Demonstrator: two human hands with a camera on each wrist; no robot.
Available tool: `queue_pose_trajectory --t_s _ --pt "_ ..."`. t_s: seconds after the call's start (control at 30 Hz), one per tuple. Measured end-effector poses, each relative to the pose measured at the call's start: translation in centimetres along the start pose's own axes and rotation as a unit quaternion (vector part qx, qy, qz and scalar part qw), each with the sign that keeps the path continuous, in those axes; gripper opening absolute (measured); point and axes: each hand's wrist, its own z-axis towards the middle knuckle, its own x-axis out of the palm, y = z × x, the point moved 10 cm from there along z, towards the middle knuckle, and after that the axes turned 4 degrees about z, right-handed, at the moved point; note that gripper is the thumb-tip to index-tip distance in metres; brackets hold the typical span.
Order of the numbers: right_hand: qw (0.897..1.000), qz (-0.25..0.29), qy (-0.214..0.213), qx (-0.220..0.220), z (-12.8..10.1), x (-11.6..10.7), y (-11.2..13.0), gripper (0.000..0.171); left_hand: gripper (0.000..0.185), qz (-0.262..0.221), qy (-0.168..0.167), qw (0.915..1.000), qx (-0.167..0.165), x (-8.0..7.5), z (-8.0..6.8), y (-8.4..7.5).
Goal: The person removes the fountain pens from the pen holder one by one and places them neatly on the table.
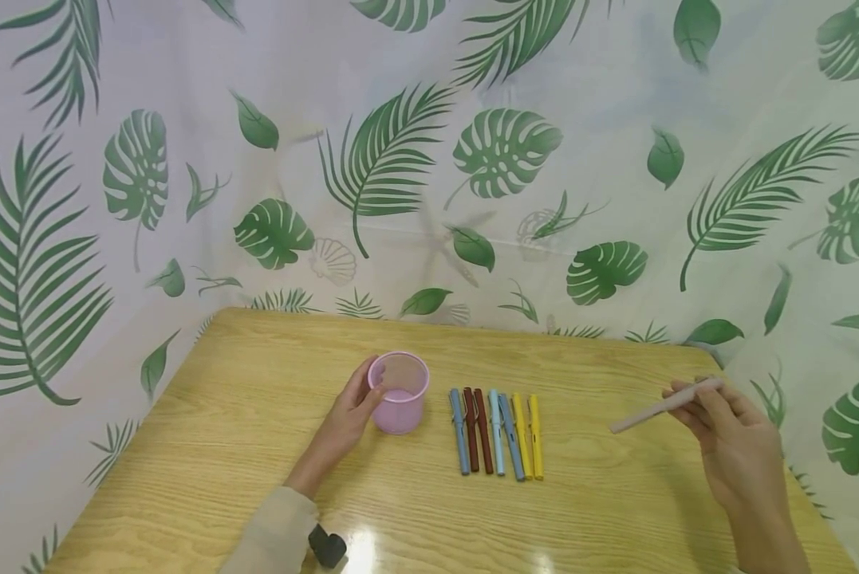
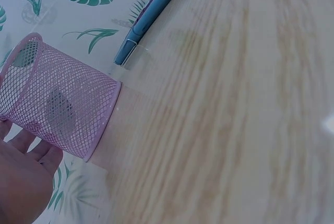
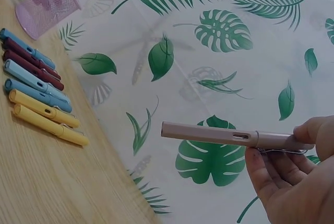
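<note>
A pink mesh pen cup (image 1: 399,416) stands upright on the table, empty as far as I can see. My left hand (image 1: 348,409) grips its left side, thumb at the rim and fingers around the outside; in the left wrist view the fingers lie against the mesh of the cup (image 2: 68,98). Over the table's right side, my right hand (image 1: 741,442) pinches a pale pink pen (image 1: 662,408) by its cap end. The right wrist view shows that pen (image 3: 209,134) held level, its clip underneath and its other end pointing away from the hand (image 3: 297,182).
Right of the cup lie several capped pens in a row: a blue pen (image 1: 460,430), two dark red pens (image 1: 483,430), a light blue pen (image 1: 497,430), another blue pen (image 1: 511,438) and two yellow pens (image 1: 536,438). A leaf-patterned cloth (image 1: 400,239) hangs behind the wooden table (image 1: 587,510).
</note>
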Motion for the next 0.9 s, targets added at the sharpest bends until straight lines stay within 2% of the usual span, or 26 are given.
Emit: queue_pose_trajectory --t_s 0.27,0.47,0.77,0.9 --pt "0.996 -0.086 -0.002 0.029 0.1 -0.1 -1.0 0.018 0.059 -0.001 0.001 1.0000 0.002 0.1 0.0 -0.2" --pt "0.987 -0.149 0.004 0.059 0.2 0.1 -2.4 0.016 0.059 0.001 0.001 1.0000 -0.001 0.0 -0.1 0.0" --pt "0.978 -0.191 0.022 0.077 0.5 0.7 -4.2 0.014 0.059 0.013 -0.002 0.9997 -0.019 0.0 -0.2 -0.1" --pt "0.974 -0.208 0.033 0.087 0.6 0.9 -5.0 0.014 0.059 0.014 -0.002 0.9998 -0.014 0.0 -0.2 -0.2"
